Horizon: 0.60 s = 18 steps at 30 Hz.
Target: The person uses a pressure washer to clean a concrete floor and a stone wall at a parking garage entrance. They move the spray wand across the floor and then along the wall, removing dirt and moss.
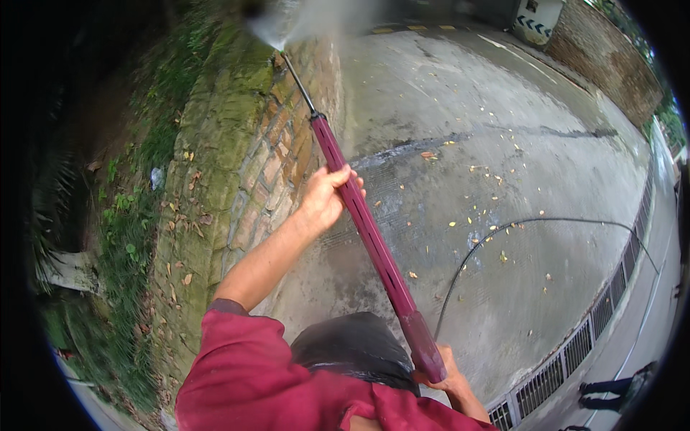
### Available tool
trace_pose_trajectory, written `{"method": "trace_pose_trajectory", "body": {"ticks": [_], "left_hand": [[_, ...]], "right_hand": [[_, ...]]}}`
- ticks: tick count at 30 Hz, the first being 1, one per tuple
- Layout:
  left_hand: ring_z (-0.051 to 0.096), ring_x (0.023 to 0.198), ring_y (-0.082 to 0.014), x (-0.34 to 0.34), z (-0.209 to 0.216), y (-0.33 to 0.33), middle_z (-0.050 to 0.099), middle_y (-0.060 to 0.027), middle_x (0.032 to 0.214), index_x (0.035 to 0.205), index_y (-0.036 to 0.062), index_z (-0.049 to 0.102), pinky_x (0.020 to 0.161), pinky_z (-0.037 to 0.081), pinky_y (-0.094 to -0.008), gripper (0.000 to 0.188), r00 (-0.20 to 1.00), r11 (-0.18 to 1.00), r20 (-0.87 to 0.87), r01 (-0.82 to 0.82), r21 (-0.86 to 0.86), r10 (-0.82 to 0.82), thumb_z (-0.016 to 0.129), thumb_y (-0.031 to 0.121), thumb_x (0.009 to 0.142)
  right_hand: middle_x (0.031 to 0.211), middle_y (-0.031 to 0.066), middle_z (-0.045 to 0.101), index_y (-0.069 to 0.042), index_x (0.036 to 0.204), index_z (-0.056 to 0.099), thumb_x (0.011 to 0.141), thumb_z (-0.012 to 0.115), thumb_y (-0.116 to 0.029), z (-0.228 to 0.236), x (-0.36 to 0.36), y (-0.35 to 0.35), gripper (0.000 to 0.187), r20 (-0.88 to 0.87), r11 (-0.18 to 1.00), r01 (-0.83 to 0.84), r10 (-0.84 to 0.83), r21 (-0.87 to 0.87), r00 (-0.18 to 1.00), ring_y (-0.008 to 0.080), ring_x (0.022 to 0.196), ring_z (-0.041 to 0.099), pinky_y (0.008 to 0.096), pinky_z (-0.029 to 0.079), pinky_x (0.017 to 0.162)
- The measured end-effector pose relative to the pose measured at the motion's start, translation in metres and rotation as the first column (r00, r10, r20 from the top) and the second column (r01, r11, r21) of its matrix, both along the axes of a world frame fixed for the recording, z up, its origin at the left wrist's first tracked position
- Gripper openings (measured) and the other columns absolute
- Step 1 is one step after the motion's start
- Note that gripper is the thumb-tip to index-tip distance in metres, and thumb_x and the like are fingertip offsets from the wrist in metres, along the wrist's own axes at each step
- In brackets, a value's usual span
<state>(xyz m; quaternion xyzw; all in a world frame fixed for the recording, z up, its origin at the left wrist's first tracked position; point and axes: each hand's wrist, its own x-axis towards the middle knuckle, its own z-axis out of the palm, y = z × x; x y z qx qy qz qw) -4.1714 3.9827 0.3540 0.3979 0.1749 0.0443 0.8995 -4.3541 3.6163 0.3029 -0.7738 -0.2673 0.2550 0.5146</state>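
Observation:
A long pressure washer lance [363,219] with a dark red body runs slantwise from my waist up toward the far left. My left hand [328,198] wraps round the middle of its body. Down by my waist, my right hand [447,370] grips the rear end, its fingers partly hidden behind the handle. Beyond the body, a thin metal tube ends in a nozzle that throws a white fan of water spray [287,32] near the top of the stone wall [264,169]. That wall has brown, tan and mossy green stones.
A black hose [496,231] curves over the wet concrete pavement [402,244], which is strewn with yellow leaves. Grass and plants [129,237] grow left of the wall. A metal drain grate [575,352] runs along the right. Another person's dark-clothed legs [607,388] show at lower right.

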Motion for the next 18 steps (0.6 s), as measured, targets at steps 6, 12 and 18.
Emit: {"method": "trace_pose_trajectory", "body": {"ticks": [6,12,18], "left_hand": [[0.059,0.094,-0.0252,-0.019,-0.023,0.03,0.059,-0.0134,0.098,0.099,-0.0019,0.056,0.087,0.051,-0.0438,0.012,0.937,0.945,0.161,0.323,-0.05,-0.311,0.059,0.005,0.089],[0.056,0.103,-0.0262,-0.089,-0.071,0.049,0.055,-0.0147,0.109,0.118,-0.0057,0.049,0.095,0.049,-0.043,0.03,0.945,0.935,-0.043,0.312,-0.167,-0.324,0.051,0.018,0.1],[0.054,0.099,-0.0257,-0.11,-0.083,0.035,0.054,-0.0143,0.106,0.115,-0.0052,0.049,0.09,0.049,-0.0415,0.03,0.926,0.921,-0.101,0.342,-0.184,-0.364,0.054,0.019,0.098]], "right_hand": [[0.081,0.0179,0.064,-0.002,0.108,0.056,0.071,0.069,-0.007,-0.002,-0.026,0.006,0.039,-0.051,0.962,0.03,-0.017,0.27,0.999,0.0314,0.073,0.064,0.0379,0.049,0.069],[0.077,0.0213,0.062,0.002,0.095,0.054,0.072,0.063,0.0,-0.005,-0.112,0.011,0.025,-0.102,0.986,0.112,-0.099,0.127,0.99,0.0387,0.074,0.061,0.0414,0.045,0.065],[0.083,0.0208,0.063,0.0,0.096,0.054,0.073,0.064,-0.003,0.005,-0.162,0.03,0.025,-0.143,0.986,0.165,-0.165,-0.01,0.976,0.0381,0.08,0.062,0.0427,0.046,0.069]]}}
